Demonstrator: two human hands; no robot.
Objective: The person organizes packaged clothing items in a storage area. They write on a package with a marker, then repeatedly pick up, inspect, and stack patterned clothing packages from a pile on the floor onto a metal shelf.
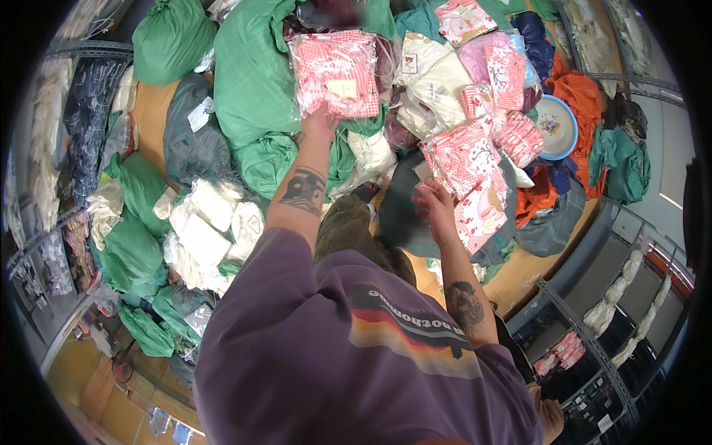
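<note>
My left hand (320, 123) grips the lower edge of a clear plastic package (336, 61) of folded red-and-white checked cloth. The package bears a pale label and lies against a large green sack (250, 67). My right hand (435, 204) has its fingers apart, beside a pile of red-and-white checked garments (459, 158). A small beige tag (424, 172) is just above its fingertips; I cannot tell whether they touch it. Below the pile lies a white garment with a cherry print (483, 217), on a dark green sack (403, 222).
Cream packages (439, 92) lie above the checked pile. A blue-rimmed basin (558, 127) and orange cloth (578, 103) are on the right. White bundles (206, 211) and green sacks (130, 250) cover the left floor. Metal racks (589, 328) with hanging goods stand around.
</note>
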